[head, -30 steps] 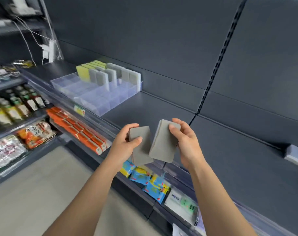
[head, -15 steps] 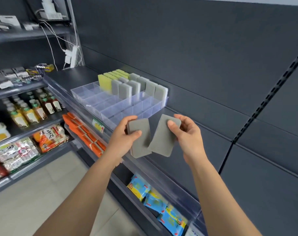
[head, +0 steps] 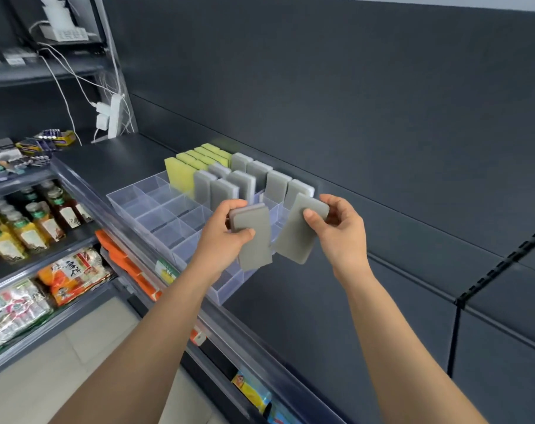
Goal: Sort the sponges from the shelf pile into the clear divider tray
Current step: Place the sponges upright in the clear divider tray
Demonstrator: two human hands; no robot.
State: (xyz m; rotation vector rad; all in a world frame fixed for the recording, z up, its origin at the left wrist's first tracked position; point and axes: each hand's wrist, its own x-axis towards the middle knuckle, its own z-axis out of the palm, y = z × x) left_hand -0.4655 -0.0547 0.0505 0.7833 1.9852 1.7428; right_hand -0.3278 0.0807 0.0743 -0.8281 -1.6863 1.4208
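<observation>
My left hand (head: 226, 237) grips a grey sponge (head: 254, 240) by its top end, and it hangs upright over the near right part of the clear divider tray (head: 143, 203). My right hand (head: 339, 234) holds a second grey sponge (head: 300, 231), tilted, just right of the first. Both sponges hover above the tray's right end. In the tray's back rows stand several yellow sponges (head: 180, 172) and several grey sponges (head: 260, 175) on edge. The front compartments hold nothing.
The tray sits on a dark shelf (head: 113, 160) against a dark back panel. Lower shelves at left carry bottles (head: 30, 221) and packets (head: 73, 273). A white power strip (head: 113, 114) with cables hangs at the back left.
Both hands have come closer to the tray with their sponges, now over its right end. The view has shifted so the tray sits nearer the centre.
</observation>
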